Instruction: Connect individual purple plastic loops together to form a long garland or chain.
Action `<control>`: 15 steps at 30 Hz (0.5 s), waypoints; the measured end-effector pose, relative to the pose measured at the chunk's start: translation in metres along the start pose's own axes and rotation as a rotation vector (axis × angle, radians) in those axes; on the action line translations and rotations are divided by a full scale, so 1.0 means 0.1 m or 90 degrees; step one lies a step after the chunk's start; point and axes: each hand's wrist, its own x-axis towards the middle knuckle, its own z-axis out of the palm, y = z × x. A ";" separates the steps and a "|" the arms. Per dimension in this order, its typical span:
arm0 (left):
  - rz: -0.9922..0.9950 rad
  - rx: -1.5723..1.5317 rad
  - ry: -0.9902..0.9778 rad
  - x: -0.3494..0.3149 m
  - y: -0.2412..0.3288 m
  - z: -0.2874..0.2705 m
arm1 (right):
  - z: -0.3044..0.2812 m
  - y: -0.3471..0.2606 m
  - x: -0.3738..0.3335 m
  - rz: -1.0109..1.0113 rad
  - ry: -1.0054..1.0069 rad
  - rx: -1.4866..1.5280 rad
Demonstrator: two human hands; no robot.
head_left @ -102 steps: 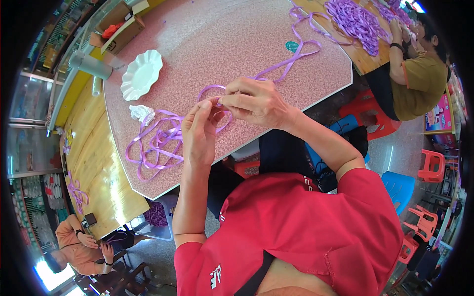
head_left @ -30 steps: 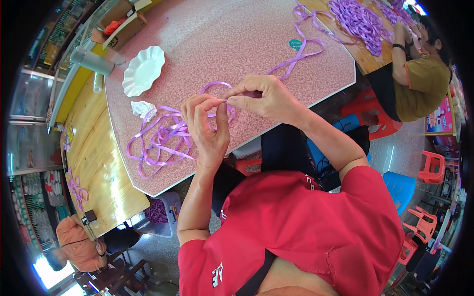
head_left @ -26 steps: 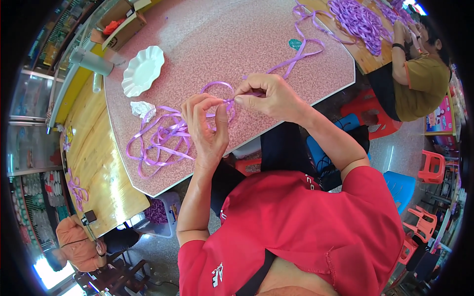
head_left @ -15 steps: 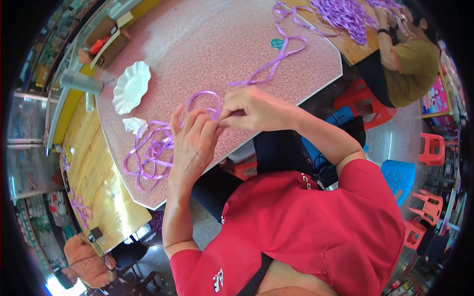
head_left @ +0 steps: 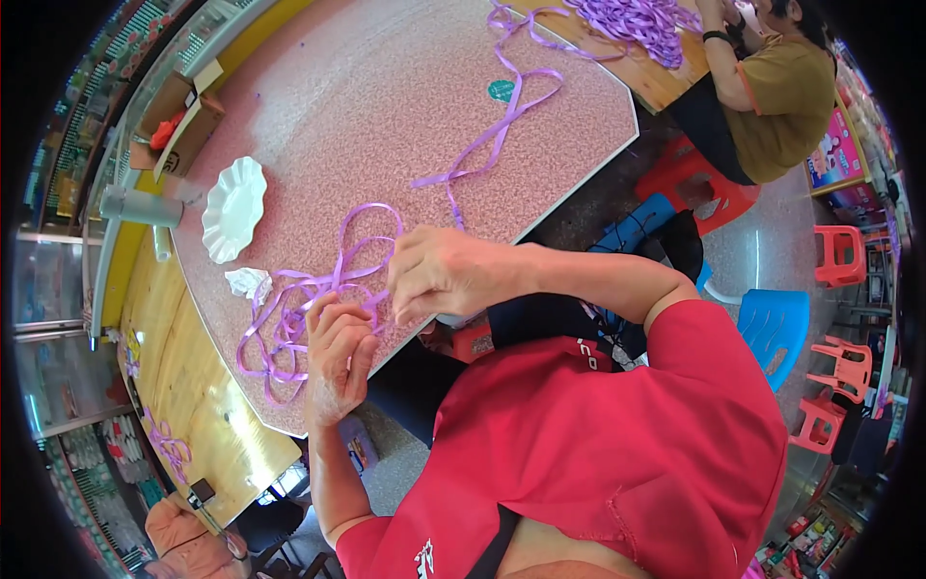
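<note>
A long purple ribbon (head_left: 340,241) lies in loose loops on the pink speckled table (head_left: 318,125). Just at the table's near edge is my left hand (head_left: 338,362), its fingers curled in at the loops, with strands running behind the fingertips. My right hand (head_left: 453,275) is to the right and slightly farther off, knuckles up and fingers bent down together. A strand comes from the far side and goes under this hand, which seems to pinch it; the fingertips are partly hidden. The hands are apart, with a bit of ribbon showing between them.
A white scalloped plate (head_left: 234,209) and crumpled white paper (head_left: 249,284) lie left of the loops. Beyond are a grey-green cylinder (head_left: 141,206) and an open cardboard box (head_left: 188,125). Far right, a co-worker (head_left: 776,111) handles a heap of purple ribbon (head_left: 637,24).
My hands have parted: the left has moved down and toward me with its fingers curling in, while the right has come down and turned its fingers downward. The view has shifted slightly.
</note>
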 end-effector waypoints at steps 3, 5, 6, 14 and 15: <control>-0.045 0.046 0.016 -0.13 -0.10 -0.09 | -0.30 0.21 -0.07 -0.048 0.090 -0.162; -0.104 0.106 0.032 -0.21 -0.15 -0.18 | -0.65 0.31 -0.15 0.034 0.098 -0.209; -0.112 0.110 0.034 -0.25 -0.16 -0.23 | -0.76 0.37 -0.19 0.030 0.094 -0.202; -0.238 0.408 0.157 -0.14 -0.29 0.04 | -0.62 0.57 -0.37 0.092 0.007 -0.478; -0.218 0.403 0.156 -0.07 -0.27 0.09 | -0.60 0.57 -0.35 0.090 0.008 -0.478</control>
